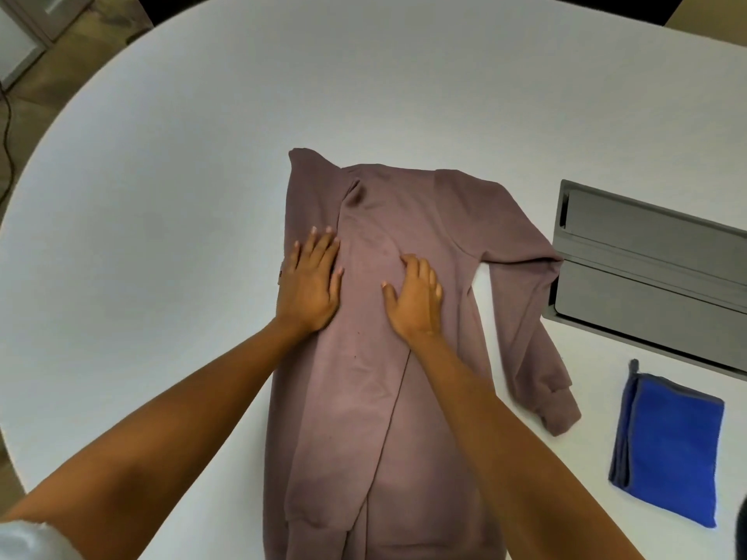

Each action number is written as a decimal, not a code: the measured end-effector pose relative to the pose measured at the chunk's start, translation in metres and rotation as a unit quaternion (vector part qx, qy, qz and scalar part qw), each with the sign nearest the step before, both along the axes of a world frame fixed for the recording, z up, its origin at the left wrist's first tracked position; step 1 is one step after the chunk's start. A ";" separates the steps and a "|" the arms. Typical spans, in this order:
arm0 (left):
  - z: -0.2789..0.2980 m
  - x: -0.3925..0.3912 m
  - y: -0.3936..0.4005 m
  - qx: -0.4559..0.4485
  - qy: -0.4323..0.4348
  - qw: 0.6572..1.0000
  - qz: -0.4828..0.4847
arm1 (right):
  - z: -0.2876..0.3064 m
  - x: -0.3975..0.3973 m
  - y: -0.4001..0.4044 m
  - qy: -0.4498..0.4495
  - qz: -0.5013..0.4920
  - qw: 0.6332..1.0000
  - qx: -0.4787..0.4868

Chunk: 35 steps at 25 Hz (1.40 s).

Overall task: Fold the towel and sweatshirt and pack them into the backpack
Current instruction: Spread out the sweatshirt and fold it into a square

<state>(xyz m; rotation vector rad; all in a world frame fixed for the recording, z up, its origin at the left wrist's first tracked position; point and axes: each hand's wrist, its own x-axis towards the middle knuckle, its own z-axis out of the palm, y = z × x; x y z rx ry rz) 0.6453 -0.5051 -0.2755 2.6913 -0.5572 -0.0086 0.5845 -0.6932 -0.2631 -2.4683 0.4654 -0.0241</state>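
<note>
Beside the right hand [414,295], the sweatshirt [388,357]'s unfolded sleeve [525,317] lies outward; both it and the left hand [309,282] press flat, gripping nothing.

Single head-worn wide-angle view, looking forward and steeply down at a white table [202,155], close range. Forearms enter from 6 to 7 o'clock; both hands sit near frame centre. Table edge curves from 9 up to 12 o'clock, floor [60,66] visible at 10 to 11. Strong barrel distortion. No second view.
</note>
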 end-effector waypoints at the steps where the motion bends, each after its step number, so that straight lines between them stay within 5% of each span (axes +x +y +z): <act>1: -0.012 -0.006 0.012 0.054 0.016 0.998 -0.024 | -0.001 -0.004 0.002 -0.016 0.038 0.999 -0.031; 6: -0.023 -0.004 0.027 0.101 0.052 0.993 -0.012 | -0.024 -0.024 0.003 0.038 0.185 0.975 -0.116; 11: 0.013 0.041 -0.012 -0.037 0.091 0.989 0.115 | -0.028 -0.026 0.000 0.053 0.175 0.975 -0.128; 15: 0.033 0.097 -0.038 -0.147 0.202 0.945 0.211 | -0.026 -0.030 -0.001 0.021 0.160 0.980 -0.120; 17: 0.036 0.109 -0.046 -0.247 0.227 0.924 0.182 | -0.025 -0.033 -0.001 0.009 0.170 0.979 -0.117; 20: 0.038 0.100 -0.038 -0.323 0.139 0.929 0.116 | -0.027 -0.040 -0.003 -0.002 0.198 0.974 -0.114; 24: 0.009 0.089 -0.012 -0.181 0.114 0.962 0.172 | -0.033 -0.050 -0.003 0.021 0.239 0.959 -0.149; 26: 0.007 0.084 -0.008 -0.083 0.132 0.979 0.131 | -0.031 -0.052 -0.001 0.032 0.237 0.959 -0.150; 31: 0.014 0.031 -0.014 -0.055 0.034 0.998 0.019 | -0.025 -0.077 0.013 0.022 0.239 0.962 -0.130; 35: -0.013 -0.023 0.006 0.040 0.077 0.994 -0.059 | -0.021 -0.111 0.030 0.019 0.286 0.954 -0.083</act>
